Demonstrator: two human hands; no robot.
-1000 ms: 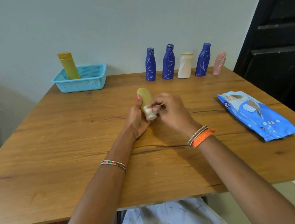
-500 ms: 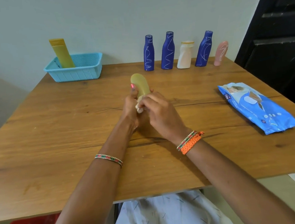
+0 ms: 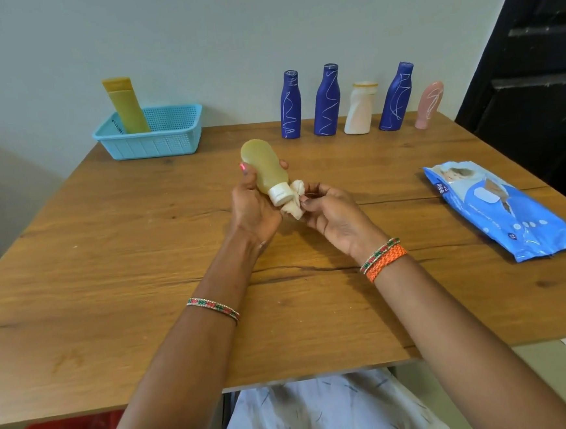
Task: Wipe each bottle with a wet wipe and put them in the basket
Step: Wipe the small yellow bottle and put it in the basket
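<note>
My left hand [image 3: 252,206] is wrapped around the yellow bottle [image 3: 264,168], fingers closed on its body, holding it in the air over the middle of the table [image 3: 109,262] with the white cap [image 3: 280,194] tilted down toward me. My right hand [image 3: 332,215] has its fingertips pinched shut on the crumpled wipe [image 3: 296,201], which sits against the cap.

I judge the cap end is the part being cleaned, and the rounded top may not be done.

What worries me: the bottle is slick and tapers, so a damp grip could let it slide out and drop on the table. Rubbing hard at the cap might pop it open and spill. The basket [image 3: 153,134] sits well apart at the far left with 1 yellow tube [image 3: 126,106] leaning in it, so a careless drop could tip that. 5 more bottles [image 3: 361,106] wait in a row along the far edge; the wipe pack [image 3: 498,211] lies to my right.
</note>
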